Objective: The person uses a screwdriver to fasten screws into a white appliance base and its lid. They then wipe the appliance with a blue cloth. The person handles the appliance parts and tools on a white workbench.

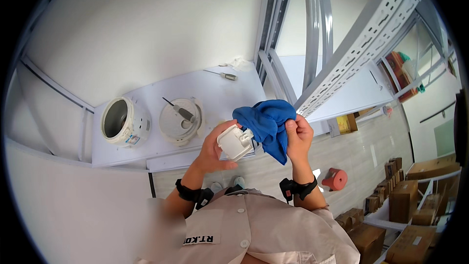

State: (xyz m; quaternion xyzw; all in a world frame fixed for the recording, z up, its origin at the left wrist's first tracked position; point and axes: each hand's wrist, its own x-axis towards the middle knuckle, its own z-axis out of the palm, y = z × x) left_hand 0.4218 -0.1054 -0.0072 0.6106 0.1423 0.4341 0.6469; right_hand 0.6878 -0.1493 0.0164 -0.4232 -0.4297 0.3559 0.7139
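My left hand [214, 150] grips a small white plastic housing [234, 143], its hollow side with ribs and clips turned partly up. In my right hand [299, 138] is a blue cloth [266, 121], pinched at its right side between thumb and fingers. The cloth hangs in folds against the right edge of the housing, and one corner droops below. Both hands are in front of the shelf's near edge, above the floor. What lies under the cloth is hidden.
On the white shelf [220, 88] stand a white cooker body [126, 121] and a round white lid [171, 122]. One screwdriver [183, 112] rests on the lid, another screwdriver [228, 76] farther back. A perforated metal post [351, 54] rises at right. A red stool [335, 179] and cardboard boxes [403, 200] stand on the right.
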